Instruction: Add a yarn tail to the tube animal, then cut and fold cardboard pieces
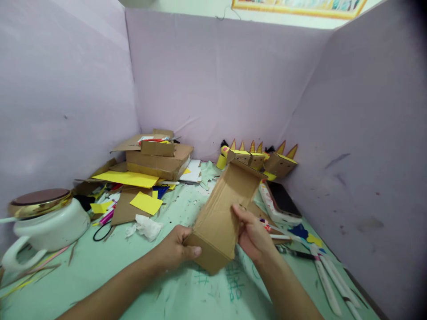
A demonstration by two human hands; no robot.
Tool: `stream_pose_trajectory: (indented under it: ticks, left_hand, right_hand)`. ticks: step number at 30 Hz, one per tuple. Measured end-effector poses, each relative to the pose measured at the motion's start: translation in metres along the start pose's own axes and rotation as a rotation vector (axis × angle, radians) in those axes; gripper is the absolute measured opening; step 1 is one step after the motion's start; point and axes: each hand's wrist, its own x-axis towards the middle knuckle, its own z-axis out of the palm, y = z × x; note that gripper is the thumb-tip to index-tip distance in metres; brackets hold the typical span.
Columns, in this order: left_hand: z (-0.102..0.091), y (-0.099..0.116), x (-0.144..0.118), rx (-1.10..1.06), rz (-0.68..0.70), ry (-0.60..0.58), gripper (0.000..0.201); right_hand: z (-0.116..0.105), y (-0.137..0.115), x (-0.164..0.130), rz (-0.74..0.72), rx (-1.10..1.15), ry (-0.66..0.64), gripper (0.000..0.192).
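A brown cardboard piece (216,213), creased into a long open box shape with folded-up ends, is tilted above the table between my hands. My left hand (178,249) pinches its near left corner, thumb on the near flap. On the right side edge, my right hand (251,231) grips it with the thumb on the inner face and the fingers hidden behind. Behind its far end stand small cardboard box figures (280,164) with yellow spiked tops and black dots.
At the left are a white mug (50,224) with a gold-rimmed lid, yellow paper (146,203), crumpled tissue (147,226) and a cardboard box (156,162) on a pile of scraps. At the right lie a phone (283,198), pens (328,284) and blue scraps (299,231). Lilac walls (227,84) enclose the table.
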Motion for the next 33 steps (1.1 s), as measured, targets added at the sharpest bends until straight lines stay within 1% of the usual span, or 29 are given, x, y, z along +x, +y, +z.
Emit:
stream_pose_trajectory:
  ticks: [3, 5, 11, 14, 16, 18, 20, 22, 23, 24, 25, 26, 29, 31, 33]
  left_hand:
    - [-0.005, -0.001, 0.003, -0.034, 0.035, 0.081, 0.043]
    - [-0.007, 0.000, 0.004, -0.052, 0.035, 0.095, 0.043]
    - [-0.007, -0.010, 0.006, -0.069, 0.026, 0.086, 0.049]
    - [-0.008, -0.009, 0.005, -0.083, -0.001, 0.063, 0.051]
    - [-0.008, -0.003, 0.003, -0.112, 0.002, 0.086, 0.052]
    - [-0.009, 0.006, 0.002, -0.151, 0.037, 0.178, 0.056]
    - [-0.013, 0.015, 0.003, -0.189, 0.112, 0.343, 0.064]
    - [-0.019, 0.022, 0.004, -0.227, 0.233, 0.534, 0.074]
    - [-0.023, 0.026, 0.004, -0.245, 0.305, 0.610, 0.077]
    - [-0.028, 0.029, 0.004, -0.261, 0.370, 0.661, 0.077]
    - [-0.033, 0.032, 0.004, -0.282, 0.415, 0.694, 0.073]
    - [-0.037, 0.034, 0.004, -0.308, 0.434, 0.715, 0.065]
    - [-0.049, 0.040, 0.003, -0.392, 0.409, 0.769, 0.034]
    - [-0.053, 0.042, 0.003, -0.420, 0.378, 0.811, 0.027]
    - [-0.054, 0.042, 0.005, -0.427, 0.362, 0.826, 0.029]
  right_hand:
    - [0.014, 0.009, -0.013, 0.091, 0.022, -0.098, 0.027]
    - [0.019, 0.015, -0.017, 0.106, 0.034, -0.133, 0.031]
    - [0.015, 0.023, -0.011, 0.072, 0.015, -0.064, 0.036]
    - [0.012, 0.023, -0.010, 0.066, 0.000, -0.079, 0.035]
    - [0.013, 0.021, -0.012, 0.093, -0.009, -0.106, 0.034]
    - [0.016, 0.019, -0.017, 0.153, -0.038, -0.149, 0.031]
    - [0.020, 0.017, -0.023, 0.235, -0.097, -0.219, 0.029]
    - [0.024, 0.016, -0.029, 0.320, -0.177, -0.286, 0.030]
    - [0.025, 0.016, -0.032, 0.356, -0.219, -0.319, 0.030]
    - [0.025, 0.016, -0.035, 0.386, -0.262, -0.353, 0.031]
    - [0.024, 0.017, -0.037, 0.410, -0.308, -0.386, 0.032]
    - [0.022, 0.017, -0.039, 0.426, -0.356, -0.415, 0.032]
    - [0.014, 0.018, -0.042, 0.438, -0.483, -0.487, 0.032]
    - [0.009, 0.018, -0.044, 0.446, -0.527, -0.530, 0.031]
    - [0.005, 0.019, -0.045, 0.447, -0.531, -0.578, 0.031]
